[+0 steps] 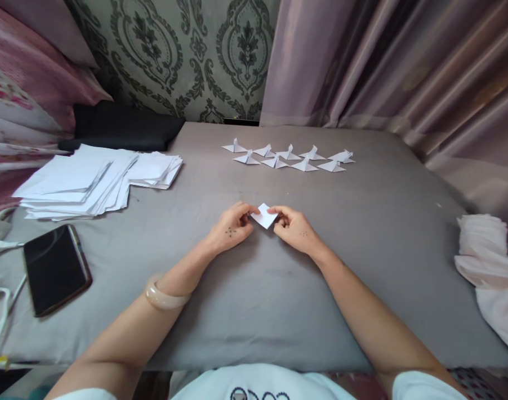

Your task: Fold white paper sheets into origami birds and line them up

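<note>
A small white folded paper [264,218], turned like a diamond, is held between my two hands over the middle of the table. My left hand [234,226] pinches its left corner between thumb and fingers. On the opposite side, my right hand [294,228] grips the right corner the same way, its other fingers curled under. Beyond the hands, several folded paper cranes [275,161] stand in two rows, wings spread.
Stacks of white paper sheets [74,180] lie at the left, in front of a folded black cloth [124,125]. A phone [56,269] with white cables rests at the near left. Crumpled pale fabric [483,250] sits at the right edge of the grey-covered table [387,222].
</note>
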Demonstrator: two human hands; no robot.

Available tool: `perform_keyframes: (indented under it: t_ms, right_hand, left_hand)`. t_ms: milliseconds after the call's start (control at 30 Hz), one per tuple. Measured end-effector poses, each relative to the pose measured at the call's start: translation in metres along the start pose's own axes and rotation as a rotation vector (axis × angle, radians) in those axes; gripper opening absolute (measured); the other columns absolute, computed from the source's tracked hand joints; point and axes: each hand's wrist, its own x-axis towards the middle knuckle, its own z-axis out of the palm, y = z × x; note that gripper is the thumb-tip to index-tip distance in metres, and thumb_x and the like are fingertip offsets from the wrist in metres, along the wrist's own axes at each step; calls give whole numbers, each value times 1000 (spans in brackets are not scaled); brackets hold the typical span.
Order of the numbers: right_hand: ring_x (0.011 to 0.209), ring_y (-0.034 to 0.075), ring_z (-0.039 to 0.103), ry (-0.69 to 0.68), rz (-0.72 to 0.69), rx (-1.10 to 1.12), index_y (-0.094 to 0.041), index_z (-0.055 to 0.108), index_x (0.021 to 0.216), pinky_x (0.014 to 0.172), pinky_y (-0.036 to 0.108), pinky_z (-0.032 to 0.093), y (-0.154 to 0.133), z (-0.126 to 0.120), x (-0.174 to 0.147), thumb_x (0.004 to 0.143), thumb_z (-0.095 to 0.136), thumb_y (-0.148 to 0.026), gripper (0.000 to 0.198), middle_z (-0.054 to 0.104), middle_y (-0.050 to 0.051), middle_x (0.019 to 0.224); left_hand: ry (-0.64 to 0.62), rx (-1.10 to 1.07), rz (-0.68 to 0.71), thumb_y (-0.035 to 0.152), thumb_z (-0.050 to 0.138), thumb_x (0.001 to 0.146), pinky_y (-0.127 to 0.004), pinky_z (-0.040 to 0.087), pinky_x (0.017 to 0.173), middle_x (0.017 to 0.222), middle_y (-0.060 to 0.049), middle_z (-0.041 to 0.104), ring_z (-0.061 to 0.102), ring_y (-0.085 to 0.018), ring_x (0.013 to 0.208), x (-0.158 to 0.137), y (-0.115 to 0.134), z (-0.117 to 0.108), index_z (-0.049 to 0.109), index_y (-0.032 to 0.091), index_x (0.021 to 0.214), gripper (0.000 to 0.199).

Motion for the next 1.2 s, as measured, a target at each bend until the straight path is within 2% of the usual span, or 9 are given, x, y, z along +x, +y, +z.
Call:
perform_keyframes:
  t_ms: [133, 233, 300, 367, 567, 733, 1200]
  right_hand:
    - [55, 11, 50, 62, -18, -87, -21, 64, 108, 59, 25, 43, -4, 1, -2, 77, 54, -21, 32, 57, -3, 64]
    - [63, 12, 54, 127, -107, -269, -23, 66, 102, 67, 27, 46, -8, 3, -7, 80, 52, -18, 27, 62, 3, 89]
    - [65, 12, 55, 149, -144, -381, -24, 68, 100, 68, 29, 46, -9, 4, -10, 83, 52, -18, 25, 59, 6, 106]
    - [64, 11, 56, 160, -134, -433, -24, 69, 98, 67, 29, 47, -10, 4, -12, 85, 53, -22, 21, 57, 7, 110]
    - [67, 13, 58, 181, -81, -363, -24, 71, 92, 67, 30, 47, -8, 3, -8, 88, 55, -35, 19, 60, 5, 104]
    - [65, 13, 57, 218, -52, -315, -21, 71, 85, 67, 30, 46, -10, 5, -5, 88, 54, -36, 23, 62, 6, 99]
    - [63, 11, 55, 264, 46, -349, -20, 67, 75, 63, 28, 42, -16, 8, -1, 85, 59, -35, 20, 62, 5, 97]
  left_hand:
    - [0, 121, 102, 12, 51, 82, -25, 46, 69, 94, -5, 60, 56, -13, 77, 0, -4, 1, 63, 20, 102, 25]
    - [-7, 258, 192, 19, 49, 90, -31, 48, 78, 103, -8, 61, 57, -18, 91, -1, -7, 3, 65, 19, 99, 18]
    - [1, 324, 222, 22, 47, 92, -33, 48, 81, 104, -10, 60, 56, -20, 95, -1, -9, 4, 66, 18, 97, 20]
    - [4, 341, 217, 24, 46, 93, -34, 48, 80, 104, -10, 60, 56, -20, 95, -1, -9, 5, 66, 18, 97, 21]
    - [43, 223, 78, 32, 54, 90, -33, 49, 77, 97, -9, 60, 58, -18, 86, 2, -7, 8, 69, 17, 90, 21]
    - [78, 182, -32, 33, 54, 89, -31, 48, 73, 93, -9, 60, 56, -17, 81, 6, -4, 12, 69, 16, 86, 23]
    - [78, 229, -82, 27, 57, 86, -32, 46, 73, 85, -6, 56, 53, -17, 78, 15, 2, 15, 66, 15, 79, 17]
